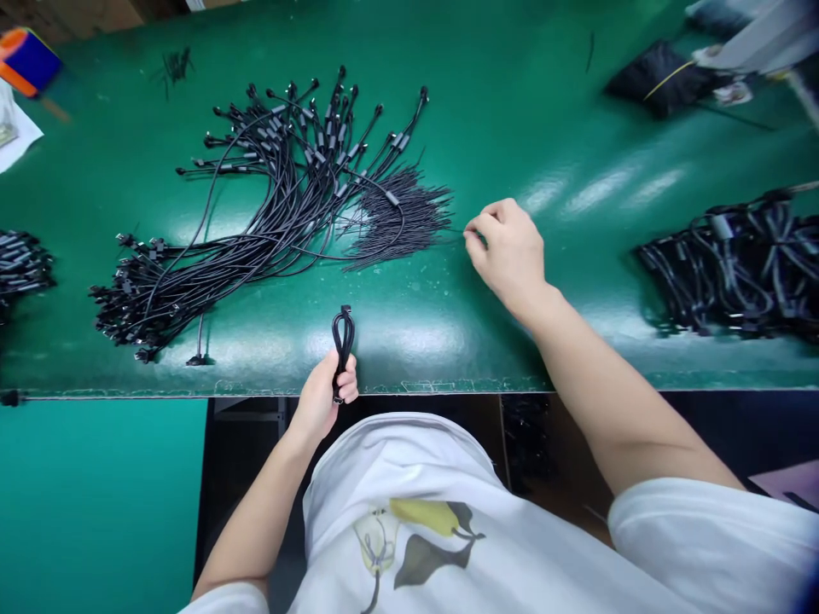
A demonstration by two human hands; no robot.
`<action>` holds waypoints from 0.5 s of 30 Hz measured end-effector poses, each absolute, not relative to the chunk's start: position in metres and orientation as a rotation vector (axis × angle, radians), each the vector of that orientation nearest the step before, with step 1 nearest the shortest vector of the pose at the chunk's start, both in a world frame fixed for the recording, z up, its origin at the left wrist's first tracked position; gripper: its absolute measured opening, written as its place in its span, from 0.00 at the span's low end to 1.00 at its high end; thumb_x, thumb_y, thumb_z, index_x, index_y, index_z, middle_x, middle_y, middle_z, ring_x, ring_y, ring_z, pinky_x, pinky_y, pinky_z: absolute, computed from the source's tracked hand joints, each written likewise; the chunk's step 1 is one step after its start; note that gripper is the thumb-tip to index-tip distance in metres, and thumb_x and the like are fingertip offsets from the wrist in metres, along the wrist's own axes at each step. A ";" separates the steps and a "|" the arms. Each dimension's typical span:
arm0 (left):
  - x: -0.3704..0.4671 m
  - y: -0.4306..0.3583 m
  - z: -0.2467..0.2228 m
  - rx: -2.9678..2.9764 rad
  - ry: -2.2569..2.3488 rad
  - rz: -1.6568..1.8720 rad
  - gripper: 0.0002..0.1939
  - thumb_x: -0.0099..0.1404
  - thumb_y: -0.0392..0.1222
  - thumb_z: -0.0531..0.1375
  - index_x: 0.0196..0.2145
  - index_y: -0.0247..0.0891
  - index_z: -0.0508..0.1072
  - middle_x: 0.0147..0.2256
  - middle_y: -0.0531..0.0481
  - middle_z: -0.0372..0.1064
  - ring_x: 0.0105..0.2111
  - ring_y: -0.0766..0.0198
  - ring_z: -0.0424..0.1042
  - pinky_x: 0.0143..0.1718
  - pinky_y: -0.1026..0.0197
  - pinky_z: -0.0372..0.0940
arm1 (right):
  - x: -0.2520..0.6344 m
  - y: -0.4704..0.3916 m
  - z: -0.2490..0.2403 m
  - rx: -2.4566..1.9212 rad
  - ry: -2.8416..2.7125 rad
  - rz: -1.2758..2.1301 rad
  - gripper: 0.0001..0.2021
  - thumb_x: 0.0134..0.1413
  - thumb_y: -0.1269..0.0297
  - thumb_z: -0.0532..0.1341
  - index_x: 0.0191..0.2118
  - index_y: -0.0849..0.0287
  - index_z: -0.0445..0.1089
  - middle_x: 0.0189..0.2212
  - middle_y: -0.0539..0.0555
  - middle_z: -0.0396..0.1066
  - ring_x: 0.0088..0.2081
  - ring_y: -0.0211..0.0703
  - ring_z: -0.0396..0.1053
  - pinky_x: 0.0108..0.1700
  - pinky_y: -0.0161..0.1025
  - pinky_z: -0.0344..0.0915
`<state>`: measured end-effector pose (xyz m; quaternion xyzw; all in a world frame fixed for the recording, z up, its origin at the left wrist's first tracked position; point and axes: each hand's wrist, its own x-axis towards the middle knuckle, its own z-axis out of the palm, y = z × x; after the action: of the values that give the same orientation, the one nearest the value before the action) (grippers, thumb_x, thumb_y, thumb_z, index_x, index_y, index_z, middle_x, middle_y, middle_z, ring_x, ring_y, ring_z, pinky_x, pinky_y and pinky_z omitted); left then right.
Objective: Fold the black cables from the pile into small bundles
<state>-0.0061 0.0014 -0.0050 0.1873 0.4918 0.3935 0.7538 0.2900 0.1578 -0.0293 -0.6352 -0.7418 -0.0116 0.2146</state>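
Observation:
Near the table's front edge, my left hand [325, 390] is closed around a black cable folded into a small loop [344, 337], which stands up out of the fist. My right hand [508, 251] is over the table, thumb and index finger pinched on a thin black tie whose tip points left. Just left of that hand lies a pile of thin black ties [406, 213]. Beyond it, a large bundle of loose black cables [256, 243] spreads over the left half, with connectors at both ends.
The green table [409, 358] spans the view. Coiled cables [729, 264] are stacked at the right, more cables [24, 263] at the left edge. A black bag [662, 78] lies back right, an orange and blue object [29, 61] back left.

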 end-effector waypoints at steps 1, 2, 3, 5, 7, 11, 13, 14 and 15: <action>-0.005 0.002 -0.005 0.437 1.072 0.881 0.23 0.60 0.59 0.65 0.31 0.32 0.68 0.21 0.60 0.49 0.19 0.76 0.50 0.21 0.70 0.51 | 0.290 0.153 -0.024 -1.769 -2.022 -0.038 0.11 0.64 0.64 0.51 0.39 0.61 0.69 0.43 0.63 0.67 0.43 0.51 0.65 0.45 0.46 0.62; -0.003 0.002 -0.004 0.467 1.067 0.907 0.23 0.61 0.58 0.65 0.32 0.32 0.69 0.22 0.60 0.49 0.19 0.76 0.50 0.21 0.71 0.51 | 0.288 0.148 -0.020 -1.770 -1.992 -0.034 0.11 0.65 0.64 0.51 0.39 0.61 0.69 0.41 0.63 0.67 0.41 0.50 0.65 0.43 0.45 0.62; 0.000 0.003 -0.003 0.494 1.056 0.932 0.22 0.61 0.57 0.65 0.35 0.32 0.70 0.22 0.60 0.49 0.19 0.77 0.50 0.21 0.71 0.51 | 0.284 0.140 -0.017 -1.759 -1.975 -0.017 0.11 0.65 0.64 0.51 0.39 0.60 0.69 0.39 0.62 0.67 0.39 0.49 0.65 0.42 0.44 0.61; 0.009 0.005 -0.001 0.525 1.013 0.962 0.22 0.62 0.56 0.64 0.40 0.33 0.71 0.22 0.60 0.50 0.18 0.76 0.49 0.21 0.71 0.50 | 0.269 0.121 -0.013 -1.672 -2.003 0.080 0.09 0.64 0.65 0.51 0.38 0.60 0.68 0.36 0.59 0.68 0.37 0.47 0.65 0.40 0.42 0.60; 0.018 0.008 0.001 0.536 0.952 0.965 0.23 0.62 0.55 0.64 0.47 0.35 0.69 0.22 0.61 0.51 0.18 0.75 0.49 0.20 0.70 0.49 | 0.246 0.096 -0.011 -1.461 -2.136 0.319 0.07 0.63 0.66 0.53 0.36 0.59 0.67 0.32 0.56 0.68 0.34 0.44 0.65 0.38 0.39 0.59; 0.027 0.011 0.001 0.589 0.893 0.947 0.29 0.59 0.56 0.66 0.52 0.36 0.67 0.22 0.60 0.53 0.18 0.74 0.50 0.21 0.68 0.50 | 0.204 0.048 -0.008 -1.020 -2.284 0.791 0.07 0.65 0.69 0.53 0.35 0.59 0.67 0.30 0.50 0.69 0.29 0.37 0.63 0.33 0.33 0.58; 0.027 0.012 0.000 0.672 0.939 0.969 0.28 0.60 0.56 0.64 0.50 0.33 0.70 0.23 0.59 0.54 0.19 0.73 0.51 0.22 0.67 0.51 | 0.194 0.036 -0.007 -0.979 -2.285 0.679 0.08 0.66 0.69 0.52 0.37 0.60 0.68 0.30 0.51 0.68 0.29 0.37 0.63 0.33 0.34 0.57; 0.025 0.012 -0.001 0.742 0.987 0.989 0.27 0.61 0.56 0.63 0.49 0.32 0.71 0.23 0.58 0.54 0.20 0.73 0.52 0.23 0.66 0.52 | 0.190 0.034 -0.006 -0.966 -2.311 0.538 0.09 0.67 0.69 0.52 0.37 0.60 0.69 0.29 0.51 0.68 0.30 0.38 0.63 0.33 0.35 0.57; 0.024 0.013 -0.003 0.824 1.048 1.002 0.26 0.63 0.56 0.61 0.49 0.32 0.72 0.23 0.58 0.55 0.20 0.72 0.52 0.23 0.66 0.52 | 0.188 0.035 -0.005 -0.932 -2.353 0.368 0.11 0.68 0.69 0.51 0.36 0.61 0.69 0.28 0.52 0.67 0.30 0.39 0.62 0.33 0.36 0.56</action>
<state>0.0238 0.0129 -0.0026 0.3658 0.4653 0.4449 0.6721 0.1883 0.0348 -0.0047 -0.3491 -0.8810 0.1379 0.2879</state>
